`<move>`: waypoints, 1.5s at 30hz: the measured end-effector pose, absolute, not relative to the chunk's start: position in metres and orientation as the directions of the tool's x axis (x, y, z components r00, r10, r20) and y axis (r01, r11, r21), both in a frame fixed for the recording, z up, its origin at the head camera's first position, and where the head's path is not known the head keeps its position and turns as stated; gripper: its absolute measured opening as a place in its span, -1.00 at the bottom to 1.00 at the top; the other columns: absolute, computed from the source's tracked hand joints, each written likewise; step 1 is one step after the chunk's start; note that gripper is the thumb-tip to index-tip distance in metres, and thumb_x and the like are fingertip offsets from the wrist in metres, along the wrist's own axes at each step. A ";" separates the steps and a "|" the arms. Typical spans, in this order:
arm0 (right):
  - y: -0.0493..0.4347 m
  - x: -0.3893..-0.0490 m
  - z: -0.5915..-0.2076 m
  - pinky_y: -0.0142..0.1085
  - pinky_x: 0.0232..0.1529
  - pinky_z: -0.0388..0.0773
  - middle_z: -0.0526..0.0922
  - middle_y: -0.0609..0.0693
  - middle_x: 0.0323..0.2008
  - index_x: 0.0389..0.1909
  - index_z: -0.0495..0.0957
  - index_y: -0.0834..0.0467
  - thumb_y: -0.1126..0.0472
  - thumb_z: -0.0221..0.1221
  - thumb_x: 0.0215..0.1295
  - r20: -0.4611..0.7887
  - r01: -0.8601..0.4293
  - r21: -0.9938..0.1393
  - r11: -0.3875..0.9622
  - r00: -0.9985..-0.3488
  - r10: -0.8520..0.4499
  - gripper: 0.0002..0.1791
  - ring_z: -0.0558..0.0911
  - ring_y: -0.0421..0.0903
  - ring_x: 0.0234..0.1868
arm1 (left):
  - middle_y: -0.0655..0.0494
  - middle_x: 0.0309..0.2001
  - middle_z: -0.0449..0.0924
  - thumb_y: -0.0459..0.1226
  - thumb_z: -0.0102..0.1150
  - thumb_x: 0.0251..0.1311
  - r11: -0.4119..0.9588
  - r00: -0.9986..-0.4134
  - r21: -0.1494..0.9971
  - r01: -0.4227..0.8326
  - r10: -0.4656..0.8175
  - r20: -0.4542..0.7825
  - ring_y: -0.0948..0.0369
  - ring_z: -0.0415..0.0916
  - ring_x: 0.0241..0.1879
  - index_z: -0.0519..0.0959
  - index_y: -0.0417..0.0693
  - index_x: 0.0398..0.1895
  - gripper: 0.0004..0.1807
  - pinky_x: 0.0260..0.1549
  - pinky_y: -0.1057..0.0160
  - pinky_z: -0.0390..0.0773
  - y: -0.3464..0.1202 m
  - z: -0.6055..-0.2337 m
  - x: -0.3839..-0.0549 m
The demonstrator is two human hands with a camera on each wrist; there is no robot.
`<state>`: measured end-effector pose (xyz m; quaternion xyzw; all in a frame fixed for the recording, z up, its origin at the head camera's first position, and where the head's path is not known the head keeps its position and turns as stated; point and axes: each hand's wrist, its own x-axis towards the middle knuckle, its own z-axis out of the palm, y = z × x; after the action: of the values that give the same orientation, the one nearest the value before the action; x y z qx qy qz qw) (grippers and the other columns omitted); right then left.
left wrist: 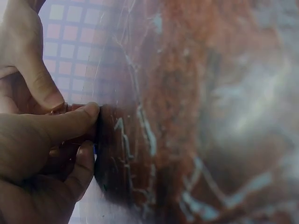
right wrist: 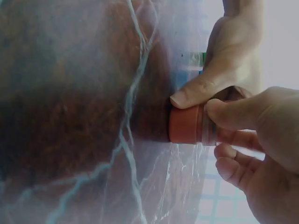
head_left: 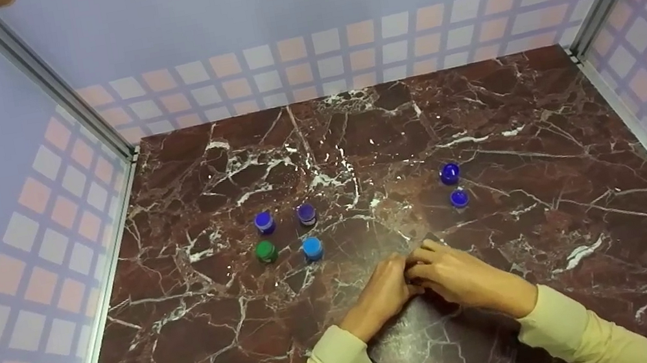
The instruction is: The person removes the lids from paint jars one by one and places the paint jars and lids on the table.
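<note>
Both hands meet low in the middle of the dark red marble table (head_left: 355,136). My left hand (head_left: 389,289) and right hand (head_left: 454,274) close together round one small thing, which the head view hides. In the right wrist view it shows as a small orange-red capped bottle (right wrist: 187,125) lying against the table. My right hand (right wrist: 252,140) pinches it from the right with thumb and fingers. The left hand's thumb (right wrist: 201,88) presses on its top edge. The left wrist view shows my left hand (left wrist: 42,154) with curled fingers, and the bottle is hidden there.
Several small capped bottles stand further back. On the left are two purple ones (head_left: 264,221) (head_left: 306,213), a green one (head_left: 266,251) and a light blue one (head_left: 312,248). Two dark blue ones (head_left: 449,173) (head_left: 459,198) stand on the right. Patterned walls (head_left: 301,47) enclose the table.
</note>
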<state>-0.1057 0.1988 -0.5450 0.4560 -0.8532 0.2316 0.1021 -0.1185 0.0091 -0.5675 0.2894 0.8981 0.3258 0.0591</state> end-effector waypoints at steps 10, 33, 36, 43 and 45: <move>0.211 -0.109 -0.543 -0.09 0.07 0.59 0.71 0.01 0.08 -0.16 0.78 0.13 0.46 0.38 0.06 0.362 -0.767 -0.478 0.428 -0.616 -0.699 -0.69 0.59 -0.01 0.01 | 0.03 -0.22 0.65 -0.25 0.62 -0.01 0.623 -0.839 0.639 0.452 0.540 0.068 0.13 0.65 -0.18 0.65 -0.19 -0.13 -0.59 -0.14 0.29 0.62 0.012 -0.569 -0.119; 0.173 -0.086 -0.528 -0.01 -0.52 0.60 0.58 0.16 -0.43 -0.31 0.54 0.33 0.21 0.47 0.19 0.208 -0.315 -0.452 0.834 -0.947 -0.246 -0.68 0.62 0.14 -0.51 | 0.06 -0.21 0.64 -0.27 0.61 -0.04 0.601 -0.843 0.660 0.451 0.529 0.095 0.18 0.59 -0.18 0.64 -0.18 -0.21 -0.64 -0.10 0.29 0.59 0.011 -0.572 -0.117; 0.169 -0.083 -0.531 0.03 -0.51 0.60 0.53 0.14 -0.45 -0.38 0.48 0.28 0.24 0.49 0.13 0.253 -0.357 -0.387 0.850 -0.928 -0.274 -0.66 0.63 0.20 -0.50 | 0.04 -0.21 0.64 -0.30 0.59 -0.03 0.596 -0.837 0.651 0.469 0.536 0.112 0.17 0.61 -0.18 0.63 -0.20 -0.21 -0.65 -0.11 0.29 0.60 0.011 -0.573 -0.117; 0.166 -0.082 -0.530 0.05 -0.43 0.62 0.52 0.13 -0.43 -0.43 0.44 0.25 0.31 0.50 0.08 0.260 -0.400 -0.356 0.844 -0.910 -0.322 -0.65 0.63 0.20 -0.43 | 0.06 -0.29 0.60 -0.37 0.55 -0.08 0.590 -0.839 0.647 0.484 0.523 0.151 0.19 0.57 -0.26 0.62 -0.20 -0.26 -0.68 -0.18 0.29 0.58 0.012 -0.573 -0.115; 0.167 -0.083 -0.530 0.02 -0.42 0.62 0.50 0.11 -0.42 -0.42 0.46 0.25 0.33 0.49 0.08 0.268 -0.433 -0.341 0.835 -0.896 -0.355 -0.67 0.62 0.16 -0.42 | 0.07 -0.29 0.59 -0.36 0.57 -0.08 0.590 -0.842 0.649 0.480 0.518 0.152 0.20 0.56 -0.27 0.62 -0.20 -0.27 -0.68 -0.18 0.30 0.58 0.011 -0.572 -0.114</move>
<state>-0.0829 0.1670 -0.5302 0.2066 -0.9529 0.1998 0.0971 -0.1145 0.0114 -0.5725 0.2798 0.8912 0.3559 0.0267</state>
